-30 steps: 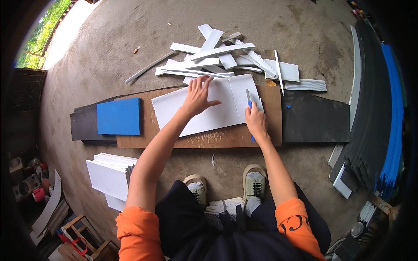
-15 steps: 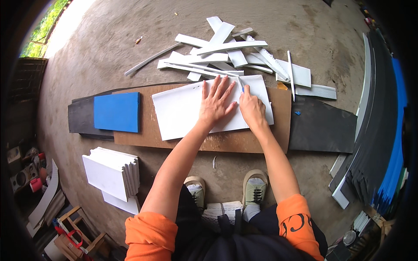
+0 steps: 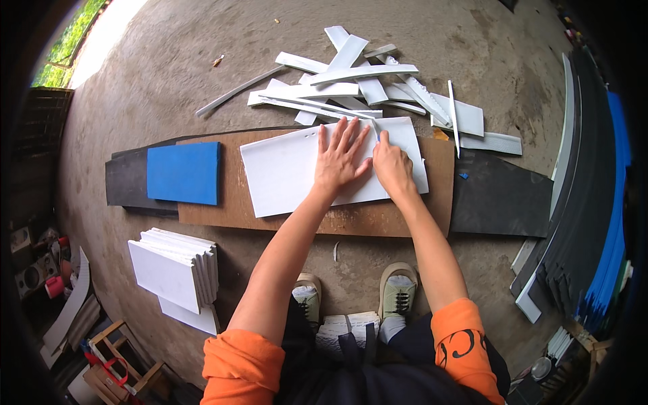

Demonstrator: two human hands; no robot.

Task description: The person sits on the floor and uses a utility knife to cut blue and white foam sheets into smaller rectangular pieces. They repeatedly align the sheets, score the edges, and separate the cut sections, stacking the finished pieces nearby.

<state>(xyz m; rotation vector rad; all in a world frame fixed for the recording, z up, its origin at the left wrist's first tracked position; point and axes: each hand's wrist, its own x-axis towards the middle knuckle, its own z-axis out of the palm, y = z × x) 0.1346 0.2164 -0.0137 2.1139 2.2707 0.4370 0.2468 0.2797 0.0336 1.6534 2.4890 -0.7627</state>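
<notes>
Concrete floor surrounds the white sheet, which crosses the brown board's 12 o'clock edge. Left grip splays flat on the sheet; right grip clasps a knife near that edge. Blue panel at 9, white strips at 12; floor leaves room between board and 2 shoes at 6.

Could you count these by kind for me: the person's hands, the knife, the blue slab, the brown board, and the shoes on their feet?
Hands: 2, left hand and right hand
Knife: 1
Blue slab: 1
Brown board, under white sheeting: 1
Shoes: 2, left shoe and right shoe
Total: 7
</notes>
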